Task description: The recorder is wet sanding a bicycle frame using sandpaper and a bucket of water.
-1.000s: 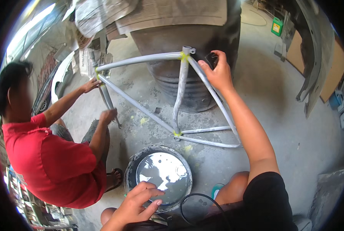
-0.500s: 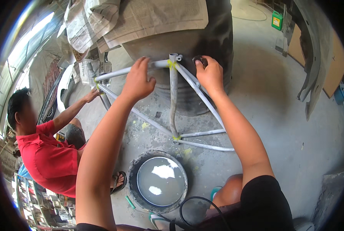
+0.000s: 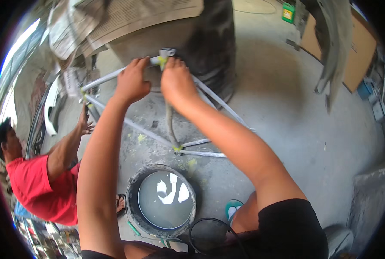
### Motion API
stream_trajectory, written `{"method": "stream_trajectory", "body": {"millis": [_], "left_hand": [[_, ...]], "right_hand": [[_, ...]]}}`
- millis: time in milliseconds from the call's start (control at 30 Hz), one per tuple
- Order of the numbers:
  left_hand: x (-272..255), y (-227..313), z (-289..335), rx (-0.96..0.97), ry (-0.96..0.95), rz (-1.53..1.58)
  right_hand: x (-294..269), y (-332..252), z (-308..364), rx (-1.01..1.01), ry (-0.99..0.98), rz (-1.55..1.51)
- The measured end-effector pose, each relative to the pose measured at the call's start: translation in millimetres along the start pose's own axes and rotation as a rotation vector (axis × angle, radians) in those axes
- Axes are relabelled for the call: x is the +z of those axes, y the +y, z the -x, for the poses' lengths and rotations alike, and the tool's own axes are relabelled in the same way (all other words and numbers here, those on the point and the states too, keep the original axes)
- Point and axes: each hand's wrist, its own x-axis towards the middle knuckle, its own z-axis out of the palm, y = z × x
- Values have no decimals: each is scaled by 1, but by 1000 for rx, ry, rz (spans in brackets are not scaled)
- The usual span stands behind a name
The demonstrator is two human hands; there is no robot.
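Observation:
A bicycle frame (image 3: 147,133), pale grey with yellow-green patches at its joints, is held up in front of a large dark drum (image 3: 220,64). Over its top tube, just left of the seat joint, lie the curled fingers of my left hand (image 3: 132,82), thumb apart below. My right hand (image 3: 178,82) presses with bent fingers at the upper seat tube, right under the yellow-green joint. Whatever it holds there is hidden behind the fingers. Near the frame's front end is a co-worker's hand (image 3: 85,121), fingers spread; contact with the tube is unclear.
A bucket of cloudy water (image 3: 132,203) stands on the floor below the frame. Newspaper sheets (image 3: 145,19) cover the drum's top. The co-worker in a red shirt (image 3: 46,190) sits at left. A green jug (image 3: 288,13) and boards (image 3: 352,52) stand at far right.
My right hand, which showed a small dark piece, has moved left onto the seat tube. My left hand has settled on the top tube. The co-worker's hand has drawn back slightly; the view has shifted.

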Motion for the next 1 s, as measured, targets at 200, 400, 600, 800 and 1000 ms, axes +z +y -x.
{"method": "stream_trajectory", "body": {"millis": [200,400,600,800,1000], "left_hand": [[0,-10,2,6,-27,30],[-3,-17,4,64,-26,73],[4,-15,8,52,23,93],[4,4,17,-43,22,116],[-2,8,12,-55,37,118]], "right_hand": [[-13,-27,-7,212,-275,57],[5,-19,10,20,35,87],[-13,1,3,-78,-45,-205],[-38,1,-4,-5,-282,-210],[-40,-4,-2,-113,-191,-193]]}}
